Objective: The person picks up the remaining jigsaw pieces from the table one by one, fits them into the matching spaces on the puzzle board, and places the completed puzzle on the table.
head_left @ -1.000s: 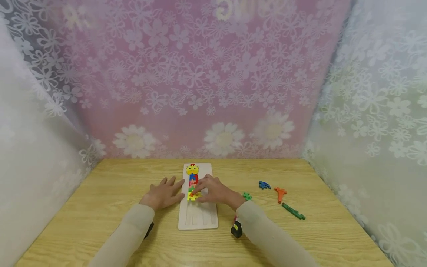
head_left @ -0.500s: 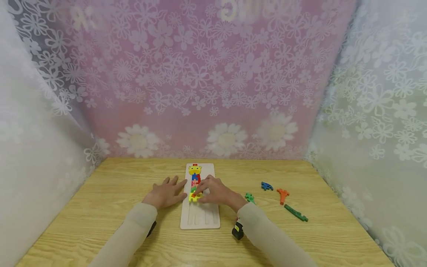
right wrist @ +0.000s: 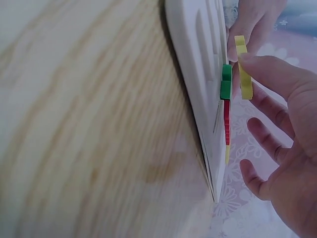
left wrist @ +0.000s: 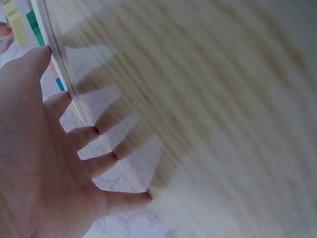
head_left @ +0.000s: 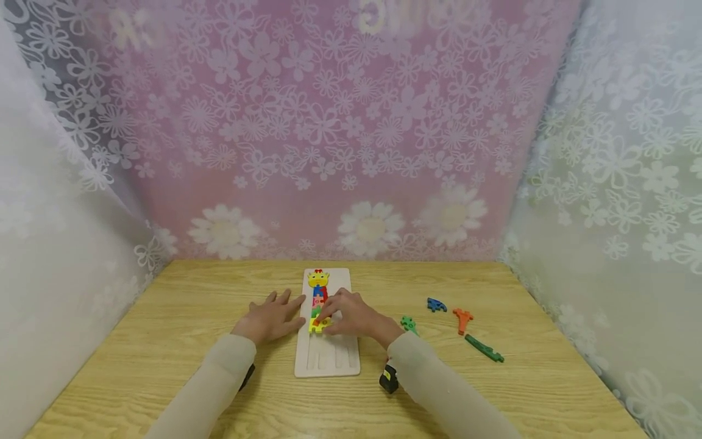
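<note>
A pale puzzle board (head_left: 336, 364) lies lengthwise on the wooden table. Down its left side runs a giraffe figure with a yellow head (head_left: 318, 278), then blue, red, pink and green puzzle pieces. With thumb and fingertips my right hand (head_left: 355, 314) pinches a yellow puzzle piece (head_left: 316, 327) below them. In the right wrist view that yellow piece (right wrist: 245, 88) stands raised over the board, beside a thick green piece (right wrist: 226, 83). My left hand (head_left: 271, 318) is spread palm down on the table, its thumb and index fingertip at the board's left edge.
Right of the board lie loose puzzle pieces: light green (head_left: 408, 324) by the right wrist, blue (head_left: 436, 304), orange (head_left: 462, 319) and a long dark green one (head_left: 484, 348). Grooves mark the board's near end. Flowered curtains (head_left: 351, 122) stand behind and at both sides.
</note>
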`<control>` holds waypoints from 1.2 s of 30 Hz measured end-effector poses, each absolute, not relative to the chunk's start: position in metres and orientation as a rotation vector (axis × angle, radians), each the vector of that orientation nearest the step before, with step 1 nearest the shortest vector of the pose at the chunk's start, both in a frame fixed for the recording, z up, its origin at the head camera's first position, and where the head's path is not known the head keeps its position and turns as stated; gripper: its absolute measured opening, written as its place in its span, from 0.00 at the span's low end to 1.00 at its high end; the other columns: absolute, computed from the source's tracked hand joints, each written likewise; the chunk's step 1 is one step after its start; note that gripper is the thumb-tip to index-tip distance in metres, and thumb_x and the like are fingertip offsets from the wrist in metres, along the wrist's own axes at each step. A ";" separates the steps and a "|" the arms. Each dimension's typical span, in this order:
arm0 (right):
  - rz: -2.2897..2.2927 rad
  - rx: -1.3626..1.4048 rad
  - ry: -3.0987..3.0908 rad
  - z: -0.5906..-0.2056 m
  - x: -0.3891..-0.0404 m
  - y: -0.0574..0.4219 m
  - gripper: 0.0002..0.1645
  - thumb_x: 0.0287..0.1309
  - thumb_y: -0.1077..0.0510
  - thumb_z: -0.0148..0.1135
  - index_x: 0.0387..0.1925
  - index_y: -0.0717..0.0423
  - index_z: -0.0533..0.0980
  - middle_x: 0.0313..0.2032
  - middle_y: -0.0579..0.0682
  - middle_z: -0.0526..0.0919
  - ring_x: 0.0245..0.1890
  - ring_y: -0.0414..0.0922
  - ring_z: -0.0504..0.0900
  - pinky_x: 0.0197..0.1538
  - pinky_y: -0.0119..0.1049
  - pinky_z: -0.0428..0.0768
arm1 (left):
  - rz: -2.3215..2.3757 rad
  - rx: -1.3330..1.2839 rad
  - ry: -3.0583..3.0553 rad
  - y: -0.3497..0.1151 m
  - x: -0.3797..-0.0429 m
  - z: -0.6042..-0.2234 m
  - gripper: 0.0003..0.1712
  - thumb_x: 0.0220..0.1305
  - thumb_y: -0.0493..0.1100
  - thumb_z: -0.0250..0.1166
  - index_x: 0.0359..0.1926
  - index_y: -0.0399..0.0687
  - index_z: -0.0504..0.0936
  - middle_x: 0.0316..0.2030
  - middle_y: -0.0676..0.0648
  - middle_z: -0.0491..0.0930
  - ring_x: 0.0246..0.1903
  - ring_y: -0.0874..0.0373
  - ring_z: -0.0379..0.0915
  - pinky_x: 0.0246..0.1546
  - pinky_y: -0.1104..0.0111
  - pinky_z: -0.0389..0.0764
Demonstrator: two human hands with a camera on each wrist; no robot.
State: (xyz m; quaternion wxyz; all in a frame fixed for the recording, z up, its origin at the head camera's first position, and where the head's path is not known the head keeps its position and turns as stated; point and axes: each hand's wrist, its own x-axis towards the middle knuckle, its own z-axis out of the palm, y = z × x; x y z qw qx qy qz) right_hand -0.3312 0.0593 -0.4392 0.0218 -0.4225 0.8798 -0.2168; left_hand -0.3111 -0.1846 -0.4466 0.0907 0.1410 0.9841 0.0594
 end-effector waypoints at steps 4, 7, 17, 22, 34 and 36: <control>-0.631 -1.286 2.733 -0.441 -0.330 0.058 0.12 0.59 0.52 0.76 0.46 0.42 0.90 0.50 0.43 0.89 0.45 0.40 0.70 0.46 0.40 0.62 | 0.168 0.429 2.930 -0.185 -0.311 -0.448 0.40 0.75 0.70 0.48 0.81 0.64 0.57 0.81 0.38 0.54 0.77 0.28 0.51 0.62 0.19 0.58; -0.589 -1.270 2.754 -0.441 -0.331 0.057 0.12 0.59 0.51 0.76 0.46 0.41 0.90 0.50 0.42 0.89 0.45 0.40 0.70 0.46 0.40 0.62 | 0.174 0.440 2.935 -0.185 -0.311 -0.448 0.40 0.76 0.70 0.48 0.81 0.63 0.57 0.81 0.38 0.54 0.77 0.27 0.52 0.61 0.18 0.58; -0.513 -1.238 2.788 -0.440 -0.335 0.053 0.15 0.59 0.49 0.76 0.48 0.40 0.89 0.50 0.41 0.89 0.45 0.40 0.70 0.46 0.39 0.62 | 0.172 0.454 2.928 -0.185 -0.312 -0.443 0.40 0.76 0.69 0.47 0.82 0.63 0.56 0.81 0.37 0.53 0.77 0.27 0.51 0.62 0.19 0.57; -0.472 -1.231 2.802 -0.440 -0.337 0.051 0.16 0.59 0.48 0.76 0.50 0.39 0.89 0.50 0.40 0.90 0.45 0.40 0.70 0.45 0.39 0.63 | 0.179 0.458 2.926 -0.185 -0.312 -0.442 0.40 0.76 0.69 0.47 0.82 0.63 0.56 0.81 0.37 0.53 0.77 0.27 0.51 0.62 0.19 0.57; -0.402 -1.218 2.809 -0.441 -0.337 0.049 0.17 0.58 0.45 0.76 0.50 0.34 0.89 0.52 0.38 0.89 0.46 0.39 0.71 0.47 0.40 0.64 | 0.187 0.455 2.932 -0.187 -0.313 -0.448 0.40 0.76 0.69 0.48 0.82 0.63 0.56 0.81 0.37 0.53 0.78 0.27 0.50 0.63 0.19 0.56; -0.396 -1.214 2.807 -0.442 -0.335 0.049 0.17 0.58 0.45 0.76 0.50 0.34 0.89 0.51 0.37 0.89 0.46 0.38 0.71 0.48 0.40 0.63 | 0.193 0.450 2.925 -0.187 -0.312 -0.448 0.40 0.76 0.69 0.48 0.82 0.63 0.56 0.81 0.37 0.53 0.78 0.27 0.50 0.63 0.19 0.56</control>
